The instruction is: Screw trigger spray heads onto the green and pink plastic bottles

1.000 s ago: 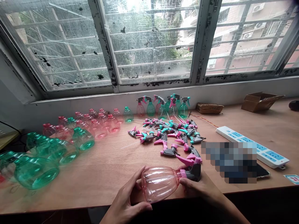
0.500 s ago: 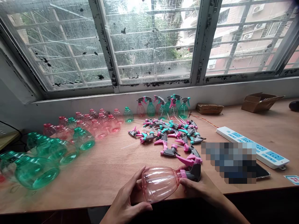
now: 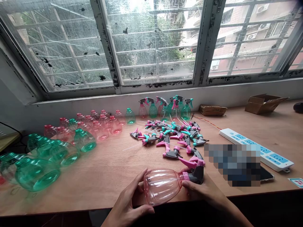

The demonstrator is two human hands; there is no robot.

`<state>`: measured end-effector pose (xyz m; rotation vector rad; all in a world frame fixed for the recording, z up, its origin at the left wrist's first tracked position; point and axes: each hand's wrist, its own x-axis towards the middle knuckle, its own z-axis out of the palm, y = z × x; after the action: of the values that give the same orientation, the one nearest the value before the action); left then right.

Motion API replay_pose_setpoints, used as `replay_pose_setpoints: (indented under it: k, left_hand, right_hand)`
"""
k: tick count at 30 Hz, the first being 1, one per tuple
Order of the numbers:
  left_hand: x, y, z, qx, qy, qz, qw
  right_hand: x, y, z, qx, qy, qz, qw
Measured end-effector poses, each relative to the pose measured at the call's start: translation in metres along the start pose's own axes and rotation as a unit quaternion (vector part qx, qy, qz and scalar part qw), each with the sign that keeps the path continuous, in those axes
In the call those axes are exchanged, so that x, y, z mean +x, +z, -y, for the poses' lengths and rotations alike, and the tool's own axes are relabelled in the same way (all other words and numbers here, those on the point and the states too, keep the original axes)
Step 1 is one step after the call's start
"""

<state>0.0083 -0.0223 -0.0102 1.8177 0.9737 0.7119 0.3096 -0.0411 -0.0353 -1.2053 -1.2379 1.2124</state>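
A clear pink spray bottle lies on its side in the air at the table's front edge, its base to the left. My left hand is closed around the base, thumb below and fingers behind. At the neck, my right hand grips near the pink collar of the grey and pink trigger head, which sits on the bottle's mouth. The right fingers are partly hidden behind the bottle. Beyond it, a pile of loose trigger heads in pink, teal and grey is spread on the table, with thin tubes.
Open green bottles and pink bottles stand at the left. Several bottles with trigger heads line the window wall. To the right are a white power strip, a blurred-out dark device and cardboard boxes.
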Motion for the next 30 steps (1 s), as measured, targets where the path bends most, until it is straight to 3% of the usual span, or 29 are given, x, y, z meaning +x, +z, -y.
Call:
replay_pose_setpoints:
  k: [14,30]
  left_hand:
    - [-0.0039,0.0044,-0.009,-0.003,-0.025,-0.027,0.999]
    - [-0.0015,0.0017,-0.0048,-0.002,-0.016,-0.012,1.0]
  right_hand:
    - [0.0,-0.0008,-0.0029,0.007,0.003,-0.006,1.0]
    - [-0.0001,-0.0011,-0.0012,0.001,-0.001,0.0,1.0]
